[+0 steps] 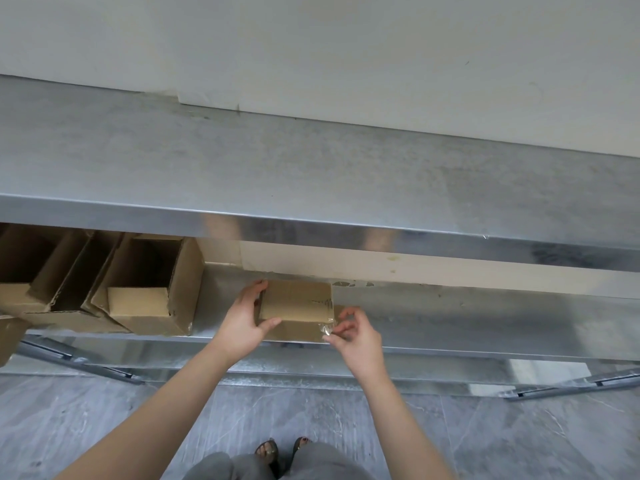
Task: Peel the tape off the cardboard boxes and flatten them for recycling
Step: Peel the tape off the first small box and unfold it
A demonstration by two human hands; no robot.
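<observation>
A small closed cardboard box (pixel 296 301) sits on the lower steel shelf (pixel 450 323) under the table top. My left hand (pixel 244 322) grips the box's left end, fingers on top and thumb on the front face. At the box's right front corner my right hand (pixel 353 336) pinches a strip of clear tape (pixel 326 329) that lifts off the cardboard.
Several opened cardboard boxes (pixel 149 289) stand on the same shelf to the left, flaps up. The steel table top (pixel 311 174) juts out above the shelf, against a white wall. Grey tiled floor (pixel 485 438) and my feet lie below.
</observation>
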